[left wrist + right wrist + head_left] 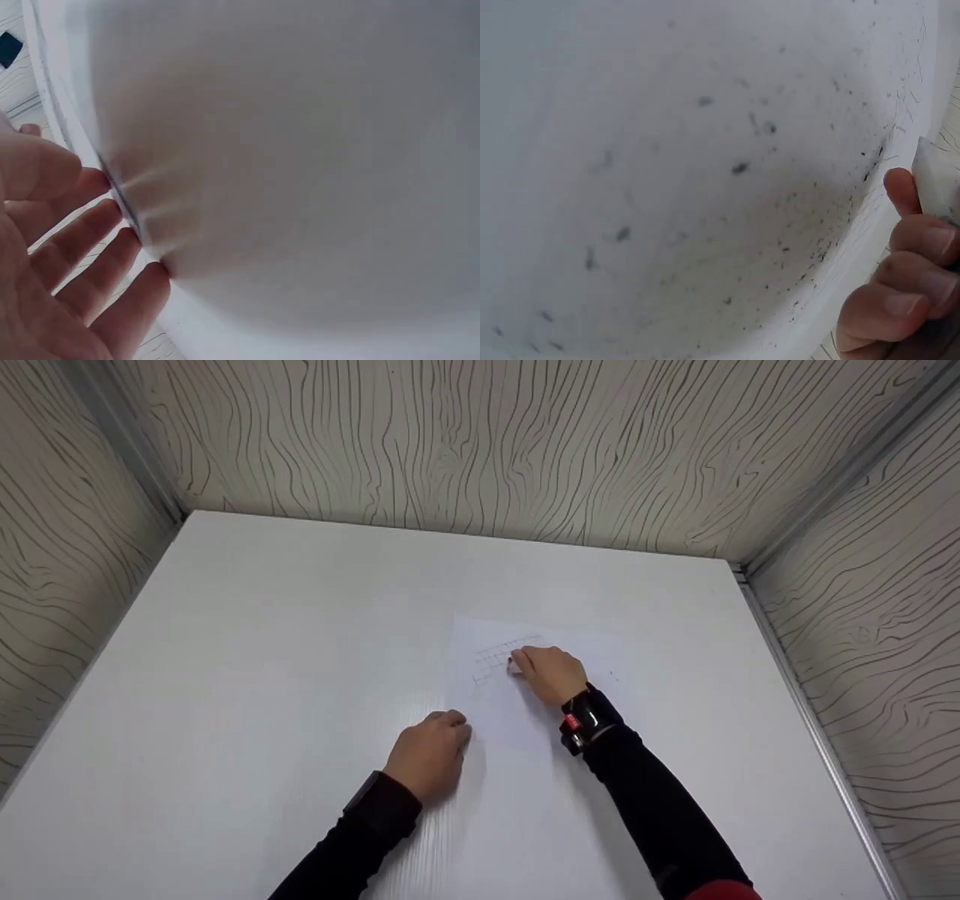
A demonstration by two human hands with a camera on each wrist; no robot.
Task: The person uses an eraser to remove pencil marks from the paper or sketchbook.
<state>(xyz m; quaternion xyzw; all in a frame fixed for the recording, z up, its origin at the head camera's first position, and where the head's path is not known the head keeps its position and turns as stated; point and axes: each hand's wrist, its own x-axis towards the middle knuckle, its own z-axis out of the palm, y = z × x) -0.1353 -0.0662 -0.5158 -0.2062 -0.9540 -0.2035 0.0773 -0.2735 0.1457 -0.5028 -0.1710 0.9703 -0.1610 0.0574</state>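
A sheet of white paper (510, 727) lies on the white table, with rows of thin pencil lines (496, 657) near its top. My right hand (553, 673) pinches a small whitish eraser (936, 180) at the right end of those lines. Dark eraser crumbs (739, 168) are scattered over the paper in the right wrist view. At the paper's left edge my left hand (429, 756) rests, its fingertips (154, 281) touching the sheet with the fingers loosely bent and spread. Nothing is held in that hand.
The white table (262, 660) reaches back to a wood-grain patterned wall (450, 442), with similar panels at left and right. A metal rail (825, 735) runs along the table's right edge. A few dark specks (613, 675) lie right of my right hand.
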